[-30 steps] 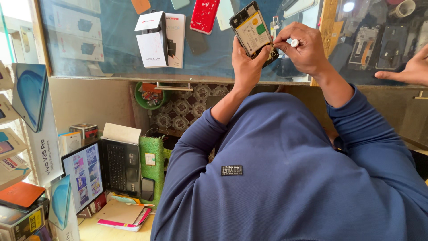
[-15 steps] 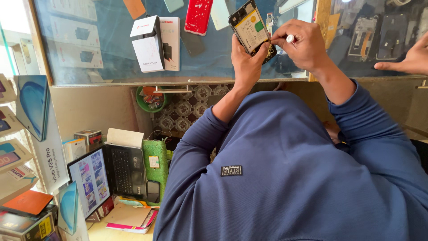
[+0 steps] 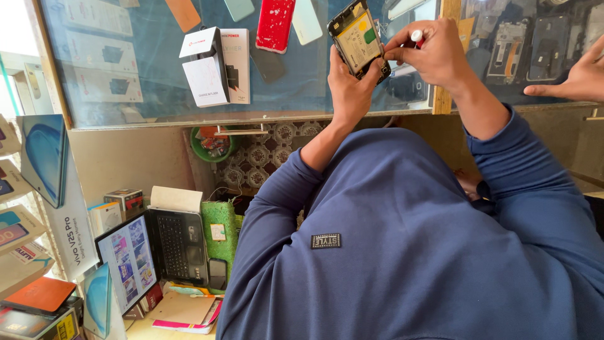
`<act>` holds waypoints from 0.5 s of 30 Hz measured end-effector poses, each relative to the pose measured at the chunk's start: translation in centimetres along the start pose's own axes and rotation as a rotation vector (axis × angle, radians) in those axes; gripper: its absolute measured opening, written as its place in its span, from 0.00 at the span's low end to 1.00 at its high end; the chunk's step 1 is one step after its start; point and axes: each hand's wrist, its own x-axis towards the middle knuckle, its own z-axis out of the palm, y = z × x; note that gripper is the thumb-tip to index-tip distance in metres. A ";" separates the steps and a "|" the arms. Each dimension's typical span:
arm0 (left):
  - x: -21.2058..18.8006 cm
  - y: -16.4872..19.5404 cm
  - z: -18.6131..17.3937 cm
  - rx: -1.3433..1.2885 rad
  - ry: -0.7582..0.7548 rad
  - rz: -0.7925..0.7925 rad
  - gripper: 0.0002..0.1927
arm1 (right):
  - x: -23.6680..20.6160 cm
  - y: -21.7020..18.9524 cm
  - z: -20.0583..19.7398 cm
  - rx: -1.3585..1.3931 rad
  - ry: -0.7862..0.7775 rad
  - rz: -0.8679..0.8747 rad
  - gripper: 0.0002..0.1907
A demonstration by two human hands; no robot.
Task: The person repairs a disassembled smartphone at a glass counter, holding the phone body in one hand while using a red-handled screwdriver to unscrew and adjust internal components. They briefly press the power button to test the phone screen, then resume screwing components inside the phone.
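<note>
Overhead, head view: one camera looks down past a blue sweater (image 3: 402, 252) at a glass-topped bench (image 3: 157, 88).
Left hand (image 3: 349, 85): closed around the lower half of an opened phone (image 3: 357, 39), fingers wrapped behind it; the phone is held tilted, its back cover off, yellow battery showing, above the bench's near edge.
Right hand (image 3: 434, 53): fingers pinched shut on a small white-tipped tool (image 3: 416, 36); the tool sits just beside the phone's right edge; whether it touches cannot be told.
Another person's hand (image 3: 576, 79): open, resting at the bench's right edge, well apart from the phone.
Under the glass: a white box (image 3: 206, 66) near the middle; a red phone case (image 3: 275, 24) near the far edge.
Below the bench: a small laptop (image 3: 157, 249), lid open, beside a green pad (image 3: 220, 230).
</note>
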 end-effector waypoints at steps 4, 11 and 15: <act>0.1 0.4 0.1 0.075 0.007 0.005 0.21 | 0.6 0.0 -0.3 0.000 -0.031 0.016 0.06; 0.2 0.5 0.1 0.106 0.014 0.006 0.22 | 0.8 -0.4 -0.2 -0.006 -0.031 0.015 0.07; 0.5 -0.2 0.0 -0.046 0.017 -0.028 0.21 | 0.6 -0.5 0.0 -0.009 -0.017 -0.002 0.06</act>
